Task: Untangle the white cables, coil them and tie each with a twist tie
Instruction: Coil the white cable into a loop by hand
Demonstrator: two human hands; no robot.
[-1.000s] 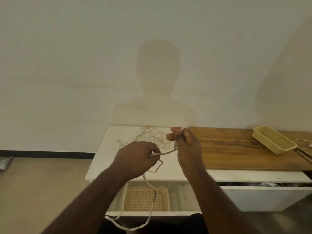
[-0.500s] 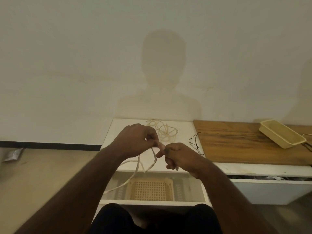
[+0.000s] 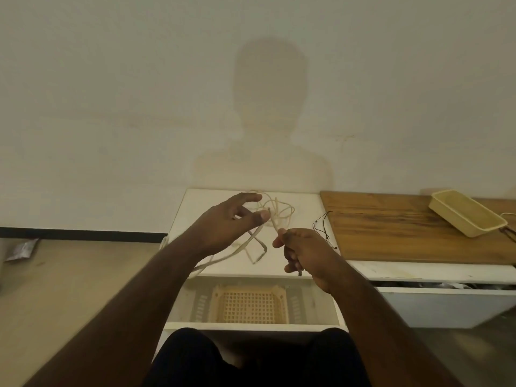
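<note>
A white cable point(image 3: 240, 250) runs between my two hands above the white cabinet top point(image 3: 304, 205). My left hand point(image 3: 229, 222) holds it between thumb and fingers, with the index finger stretched out. From there the cable drops in a bent loop and trails off the front left edge. My right hand point(image 3: 301, 247) pinches a strand of the same cable at its fingertips; a plug end sticks out below the fist. A tangle of white cables point(image 3: 277, 210) lies on the cabinet top behind the hands. Thin black twist ties point(image 3: 324, 229) lie just right of my right hand.
A wooden tabletop point(image 3: 405, 233) adjoins the cabinet on the right, with a beige tray point(image 3: 469, 216) at its far end. Below the hands an open drawer holds a beige lattice basket point(image 3: 250, 304). A wall stands close behind.
My hands have moved apart after meeting half a second ago. The left hand rose and spread its fingers, and the right drew a strand out to the right.
</note>
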